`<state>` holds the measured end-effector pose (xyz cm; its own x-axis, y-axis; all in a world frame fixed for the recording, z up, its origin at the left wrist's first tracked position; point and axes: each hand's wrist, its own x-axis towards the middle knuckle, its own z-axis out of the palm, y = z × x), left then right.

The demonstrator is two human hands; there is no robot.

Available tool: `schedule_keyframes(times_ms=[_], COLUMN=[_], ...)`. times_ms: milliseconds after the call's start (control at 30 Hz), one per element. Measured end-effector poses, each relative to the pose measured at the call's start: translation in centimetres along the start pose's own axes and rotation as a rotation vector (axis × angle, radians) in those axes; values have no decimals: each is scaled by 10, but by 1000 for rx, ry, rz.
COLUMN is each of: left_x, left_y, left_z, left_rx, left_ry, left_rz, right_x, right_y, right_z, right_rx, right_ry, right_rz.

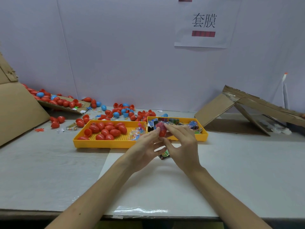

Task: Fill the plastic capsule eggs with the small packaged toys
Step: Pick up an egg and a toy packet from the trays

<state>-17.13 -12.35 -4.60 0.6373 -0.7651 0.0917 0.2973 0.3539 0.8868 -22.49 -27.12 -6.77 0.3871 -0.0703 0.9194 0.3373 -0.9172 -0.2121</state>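
A red capsule egg is held up between both hands above the table's middle. My left hand grips it from the left, and my right hand pinches a pink packaged toy at the egg's top. Below my hands a dark packaged toy lies on the table. The left yellow tray holds several red eggs and a few clear toy packets. More packaged toys fill the right yellow tray.
Loose red and blue eggs are scattered behind the trays and on a cardboard flap at the left. A folded cardboard box lies at the right. A white sheet covers the near table.
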Motion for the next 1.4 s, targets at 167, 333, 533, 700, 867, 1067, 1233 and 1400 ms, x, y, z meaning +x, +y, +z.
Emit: schedule_keyframes(times_ms=[167,333,533,700,867,1067,1233,1400], left_x=[1,1,1,0,1,1,-1,0], left_y=[-2,-3,-4,-4,-4,-5,-2,-2], left_z=[0,-1,0,-1,-3,-3,-2,-5], left_rx=[-10,-20,-19,-20,-19,16,29,55], left_ry=[-12,-1,-10,-25,-8,10,49,37], left_rz=[-1,1,-20,-33,-33,-18,-42,-47], right_x=[1,0,0,0,-1,-2,-2,-4], right_y=[0,0,0,1,3,1,6,9], right_z=[-2,-2,-3,-3,-2,1,4,4], right_rx=[22,14,18,17,43,69,87,168], right_ry=[17,51,54,65,72,14,32,26], right_rz=[28,9,-12,-39,-42,-84,-93,-48])
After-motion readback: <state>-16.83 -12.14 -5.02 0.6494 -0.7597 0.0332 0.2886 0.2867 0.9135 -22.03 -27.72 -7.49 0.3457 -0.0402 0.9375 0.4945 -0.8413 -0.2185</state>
